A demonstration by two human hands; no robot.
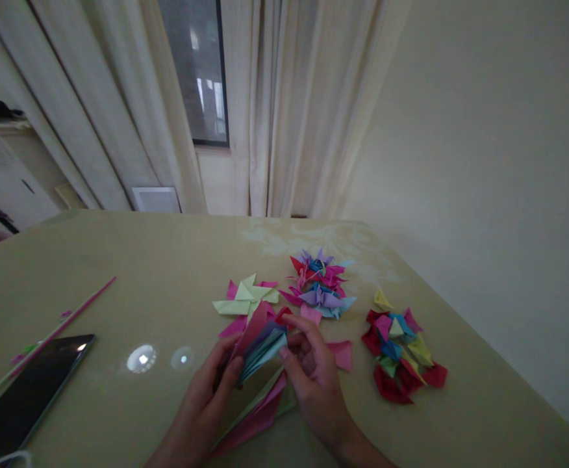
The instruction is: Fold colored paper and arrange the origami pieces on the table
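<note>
Both my hands hold a bundle of folded coloured paper (262,354), light blue at the front with purple, pink and red layers behind. My left hand (216,377) pinches its left side between thumb and fingers. At its upper right edge, my right hand (314,374) grips with thumb and bent fingers. Below the bundle lies a folded pink and green paper piece (260,416), partly hidden by my hands. Just beyond stands a pale green and pink paper pinwheel (246,298), lying flat. A pink paper piece (341,355) shows behind my right hand.
Folded paper cranes (321,286) in mixed colours are heaped at the back. Several small folded papers (401,354) form a pile on the right. To the left lie a dark tablet or phone (36,390) and a thin pink and green stick (70,318). A wall borders the table's right edge.
</note>
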